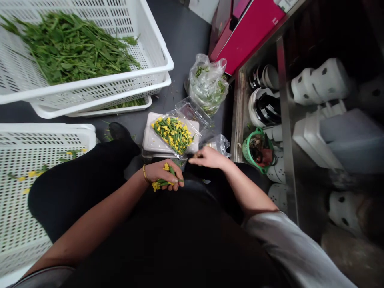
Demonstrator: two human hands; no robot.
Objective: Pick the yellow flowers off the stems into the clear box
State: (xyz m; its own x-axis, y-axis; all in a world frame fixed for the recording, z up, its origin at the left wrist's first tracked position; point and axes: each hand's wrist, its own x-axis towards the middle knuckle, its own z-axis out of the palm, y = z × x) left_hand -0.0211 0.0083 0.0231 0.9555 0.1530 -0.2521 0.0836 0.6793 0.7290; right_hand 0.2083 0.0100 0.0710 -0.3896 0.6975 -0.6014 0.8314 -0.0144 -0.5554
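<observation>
Small green pieces with yellow blossoms point(157, 185) are bunched in my left hand point(165, 172), which is closed around them over my lap. I cannot tell their exact kind. To the right, my right hand point(208, 157) is closed in a pinch near the tray's front corner. What its fingertips hold, if anything, is too small to make out. Just beyond both hands, a clear plastic tray point(194, 145) full of similar yellow-flowered pieces point(174, 134) lies tilted on a pale lidded box point(149, 136).
White slatted baskets stand at left: one holds leafy greens point(81, 48), and a nearer basket point(18, 212) holds a few flowered stems. A plastic bag point(207, 82) of greens sits ahead. A pink box point(244, 32), a green colander point(246, 150) and a metal shelf point(283, 80) line the right.
</observation>
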